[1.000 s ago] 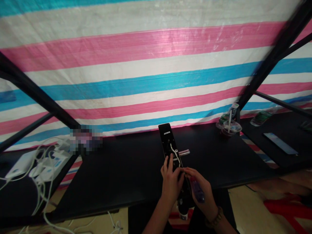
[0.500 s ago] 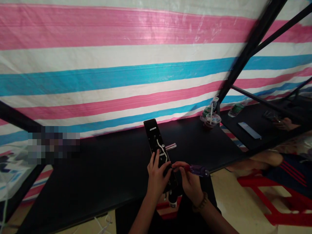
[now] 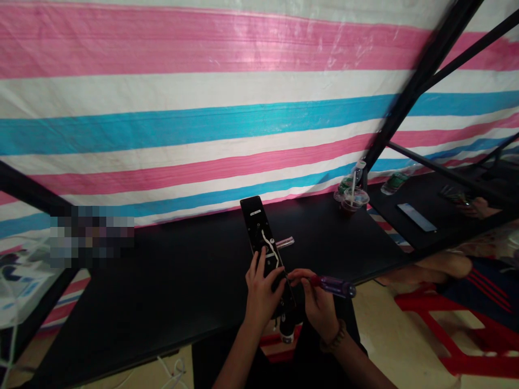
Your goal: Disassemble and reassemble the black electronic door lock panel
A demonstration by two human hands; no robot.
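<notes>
A long black panel (image 3: pixel 254 220) with a white cable (image 3: pixel 271 244) on its face lies at the table's front edge, its near end reaching past the edge. My left hand (image 3: pixel 261 289) is on the panel, holding it with fingers spread over its face and the index finger and thumb by its right edge. My right hand (image 3: pixel 318 308) is closed round a screwdriver (image 3: pixel 334 286) with a purple handle, its front end pointing left at the panel's right edge. The screwdriver's tip is hidden by the fingers. A dark cylinder (image 3: pixel 287 330) with a pale end shows below the panel.
A small clear packet (image 3: pixel 286 242) lies right of the panel on the black table (image 3: pixel 162 286). A plastic cup with a straw (image 3: pixel 354 200) and a bottle (image 3: pixel 359 168) stand back right. Beyond are another bottle (image 3: pixel 393 183), a phone (image 3: pixel 417 217) and a seated person (image 3: pixel 482 283).
The screwdriver handle has shifted slightly right and down in my right hand. My left hand and the panel stay nearly in place; the view has shifted slightly.
</notes>
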